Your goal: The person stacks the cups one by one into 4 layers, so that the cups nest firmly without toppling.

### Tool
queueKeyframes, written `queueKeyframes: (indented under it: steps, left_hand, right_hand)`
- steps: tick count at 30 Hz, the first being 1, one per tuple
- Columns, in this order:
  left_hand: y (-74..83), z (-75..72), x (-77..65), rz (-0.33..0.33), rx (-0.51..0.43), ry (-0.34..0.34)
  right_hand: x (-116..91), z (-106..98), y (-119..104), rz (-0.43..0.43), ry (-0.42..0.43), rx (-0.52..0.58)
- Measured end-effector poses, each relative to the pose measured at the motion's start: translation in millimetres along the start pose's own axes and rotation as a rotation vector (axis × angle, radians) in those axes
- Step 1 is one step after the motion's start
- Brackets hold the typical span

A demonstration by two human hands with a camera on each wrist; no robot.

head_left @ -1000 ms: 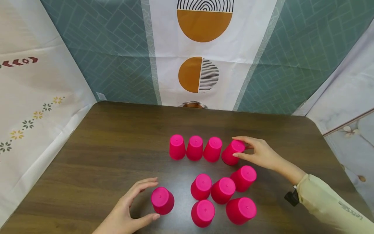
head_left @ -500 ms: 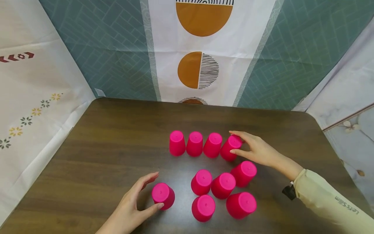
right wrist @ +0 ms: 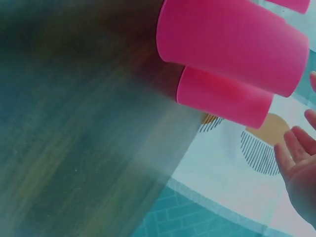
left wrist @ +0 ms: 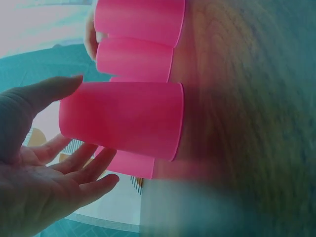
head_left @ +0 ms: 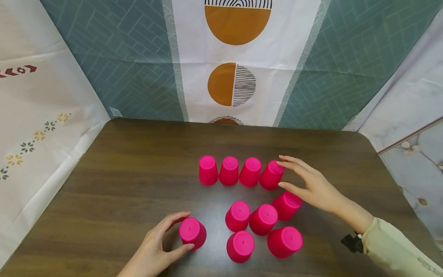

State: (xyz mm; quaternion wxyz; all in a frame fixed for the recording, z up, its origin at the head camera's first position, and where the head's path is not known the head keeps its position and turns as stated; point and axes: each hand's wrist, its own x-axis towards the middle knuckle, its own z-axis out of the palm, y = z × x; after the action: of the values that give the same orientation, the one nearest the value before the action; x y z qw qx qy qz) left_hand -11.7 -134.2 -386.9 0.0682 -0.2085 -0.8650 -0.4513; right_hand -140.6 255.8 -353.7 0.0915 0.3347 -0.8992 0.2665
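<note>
Pink cups stand upside down on the brown table in the head view. At the front left, my left hand [head_left: 154, 246] holds a lone cup [head_left: 192, 233] between thumb and fingers; the left wrist view shows this cup [left wrist: 123, 118] with its rim on the table. A row of several cups runs across the middle, ending on the right in one cup [head_left: 271, 176]. Beside that end cup is my right hand [head_left: 313, 188], fingers spread and holding nothing. Its thumb lies above another cup [head_left: 287, 206]. In the right wrist view my right fingers [right wrist: 296, 148] are apart from the cups.
Between the hands several cups cluster, among them a middle cup [head_left: 263, 220], a near cup [head_left: 240, 247] and a leaning-looking one [head_left: 285, 242]. Behind the brown table [head_left: 138, 154] hangs a patterned cloth [head_left: 138, 69]. A light cloth [head_left: 52, 154] borders the left side.
My right hand has let go of the row's end cup and drawn back to the right; that cup now stands closer to its neighbours. My left fingers have closed in on the lone cup.
</note>
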Motion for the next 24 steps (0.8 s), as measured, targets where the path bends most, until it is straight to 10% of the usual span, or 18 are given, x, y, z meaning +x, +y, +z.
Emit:
queueKeyframes:
  steps: [18,24]
  left_hand:
    - [-7.7,-2.2,14.9,0.069,-0.045,-0.061]
    - [1.8,-16.7,37.5,0.008,-0.050,-0.060]
  right_hand:
    - [-47.9,4.8,-5.9,0.045,-0.028,0.133]
    - [-52.3,12.1,-4.5,-0.060,0.007,0.119]
